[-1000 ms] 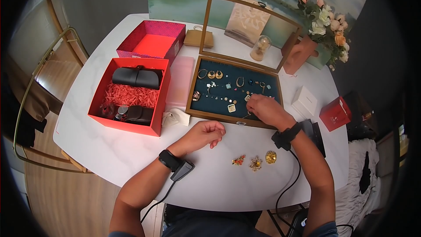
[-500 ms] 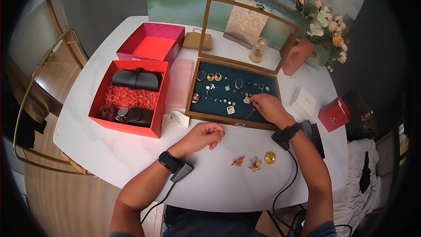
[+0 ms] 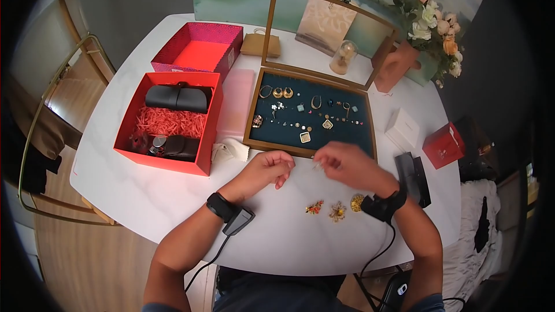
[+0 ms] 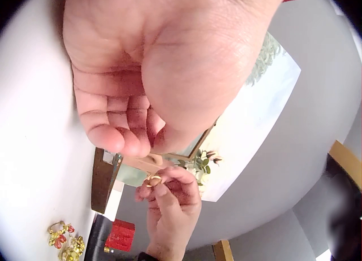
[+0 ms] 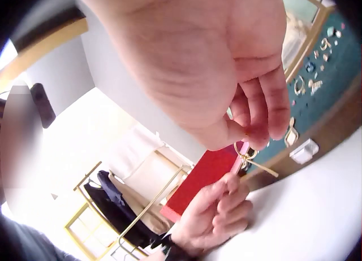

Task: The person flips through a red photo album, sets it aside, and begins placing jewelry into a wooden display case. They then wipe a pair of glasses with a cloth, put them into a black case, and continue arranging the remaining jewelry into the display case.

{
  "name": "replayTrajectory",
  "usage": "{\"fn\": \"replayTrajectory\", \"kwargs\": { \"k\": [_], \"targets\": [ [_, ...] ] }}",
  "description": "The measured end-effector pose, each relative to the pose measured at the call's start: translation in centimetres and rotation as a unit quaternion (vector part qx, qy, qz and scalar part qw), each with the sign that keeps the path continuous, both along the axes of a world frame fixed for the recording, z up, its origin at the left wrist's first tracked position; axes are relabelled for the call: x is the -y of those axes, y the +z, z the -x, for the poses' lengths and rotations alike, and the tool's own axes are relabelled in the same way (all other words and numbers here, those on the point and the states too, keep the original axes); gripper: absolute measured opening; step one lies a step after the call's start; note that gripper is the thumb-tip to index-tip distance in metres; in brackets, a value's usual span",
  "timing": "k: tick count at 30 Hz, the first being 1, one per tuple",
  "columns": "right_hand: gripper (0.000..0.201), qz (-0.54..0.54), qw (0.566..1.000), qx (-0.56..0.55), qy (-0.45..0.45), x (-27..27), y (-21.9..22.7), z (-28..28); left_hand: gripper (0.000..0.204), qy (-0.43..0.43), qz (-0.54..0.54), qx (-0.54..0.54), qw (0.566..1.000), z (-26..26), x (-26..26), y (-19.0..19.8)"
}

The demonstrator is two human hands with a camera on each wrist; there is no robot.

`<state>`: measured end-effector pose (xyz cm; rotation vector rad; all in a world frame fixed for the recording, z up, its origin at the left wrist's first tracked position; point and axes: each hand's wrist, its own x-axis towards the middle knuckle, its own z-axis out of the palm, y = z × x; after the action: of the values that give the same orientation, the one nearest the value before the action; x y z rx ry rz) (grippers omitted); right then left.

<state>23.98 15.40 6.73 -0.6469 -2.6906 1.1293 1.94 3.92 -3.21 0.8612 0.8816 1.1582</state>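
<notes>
In the head view my right hand (image 3: 350,164) hovers just in front of the jewellery case (image 3: 277,149), pinching a small gold piece between thumb and fingertips. The right wrist view shows that gold piece (image 5: 246,156) as a loop with a knot and a thin straight bar. My left hand (image 3: 265,174) rests near the case's front edge, fingers loosely curled, with nothing in it. Inside the glass-lidded case, earrings (image 3: 283,93) and several small studs sit on dark teal lining. On the table nearer me lie a red-and-gold brooch (image 3: 314,207), a flower brooch (image 3: 337,212) and a round gold brooch (image 3: 356,202).
On the left stands a red box (image 3: 202,150) with shredded paper, a black case and a watch; a patterned pink box (image 3: 231,52) is behind it. A white box (image 3: 402,129), a small red box (image 3: 444,149) and a black object (image 3: 411,178) stand right. The lid is raised.
My right hand has lifted off the case's lining and come toward me, near the left hand, carrying the gold piece. The left hand has barely moved.
</notes>
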Motion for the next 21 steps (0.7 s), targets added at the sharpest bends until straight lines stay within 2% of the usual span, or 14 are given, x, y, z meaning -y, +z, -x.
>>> {"fn": "replayTrajectory", "kwargs": {
  "k": [3,7,10,14,17,20,21],
  "targets": [
    [0.02,-0.003,0.997,0.058,0.047,1.8,-1.6,0.0,0.01,0.016,0.01,0.034,0.999,0.0,-0.1,-0.2],
    [0.02,-0.055,0.987,0.143,0.057,1.8,-3.9,-1.2,0.011,0.007,0.012,0.043,0.999,0.2,-0.1,-0.1],
    [0.02,-0.086,0.978,0.178,0.065,2.3,-3.4,-1.4,0.011,0.0,0.01,0.046,0.999,0.2,-0.1,-0.3],
    [0.02,-0.104,0.976,0.167,0.098,3.1,-3.2,-1.2,0.011,-0.002,0.004,0.045,0.999,0.2,-0.2,-0.5],
    [0.019,-0.071,0.975,0.186,0.1,3.3,-3.2,-0.9,0.01,0.011,0.008,0.046,0.999,0.0,-0.2,-0.4],
    [0.02,-0.108,0.976,0.148,0.115,2.5,-2.4,-0.1,0.009,0.011,0.008,0.041,0.999,0.1,-0.2,-0.4],
    [0.022,-0.113,0.984,0.127,0.057,2.0,-1.5,0.5,0.009,0.009,0.007,0.044,0.999,0.1,-0.2,-0.6]
  ]
}}
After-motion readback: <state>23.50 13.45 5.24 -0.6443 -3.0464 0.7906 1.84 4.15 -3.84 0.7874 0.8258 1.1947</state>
